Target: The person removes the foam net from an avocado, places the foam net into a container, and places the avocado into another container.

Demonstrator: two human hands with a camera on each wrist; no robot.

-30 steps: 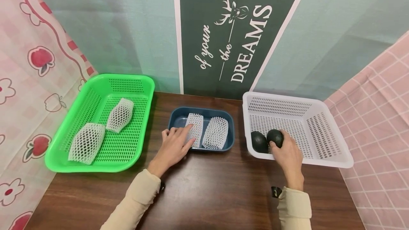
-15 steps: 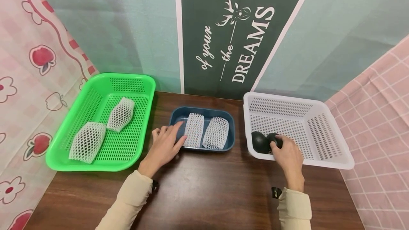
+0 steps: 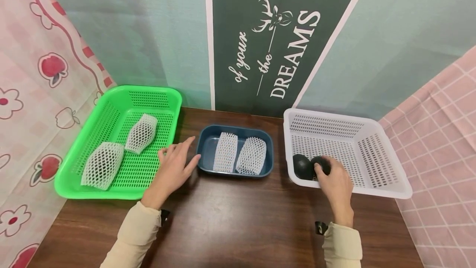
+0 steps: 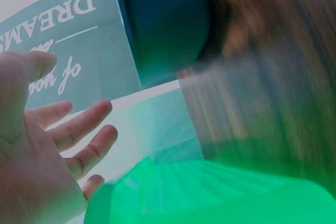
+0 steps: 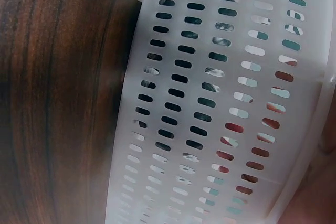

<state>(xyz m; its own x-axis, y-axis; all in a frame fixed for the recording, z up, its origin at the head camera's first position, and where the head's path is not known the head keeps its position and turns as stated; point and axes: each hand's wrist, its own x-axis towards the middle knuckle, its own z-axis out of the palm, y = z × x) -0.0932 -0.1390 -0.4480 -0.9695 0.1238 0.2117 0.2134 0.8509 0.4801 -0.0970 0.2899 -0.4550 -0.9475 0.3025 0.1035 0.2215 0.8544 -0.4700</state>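
My left hand (image 3: 172, 171), fingers spread and holding nothing, hovers between the green basket (image 3: 174, 123) and the blue tray (image 3: 269, 156). Two white foam net sleeves lie side by side in the tray, one straight (image 3: 226, 152) and one bulging (image 3: 251, 155). In the white basket (image 3: 403, 185), my right hand (image 3: 336, 181) grips a dark, avocado-like fruit (image 3: 320, 163) between thumb and fingers. A second dark fruit (image 3: 303, 166) sits right beside it, to the left. The right wrist view shows mostly the basket's slotted wall (image 5: 210, 93); both fruits are hidden there.
Two more foam net sleeves, one large (image 3: 102, 165) and one smaller (image 3: 141, 133), lie in the green basket. All three containers stand on a brown wooden table (image 3: 241, 226). A printed cloth (image 3: 282, 44) hangs behind, with patterned cloths at both sides.
My left hand has moved left, from over the straight sleeve in the blue tray to beside the tray. My right hand has lowered slightly with the dark fruit in the white basket.
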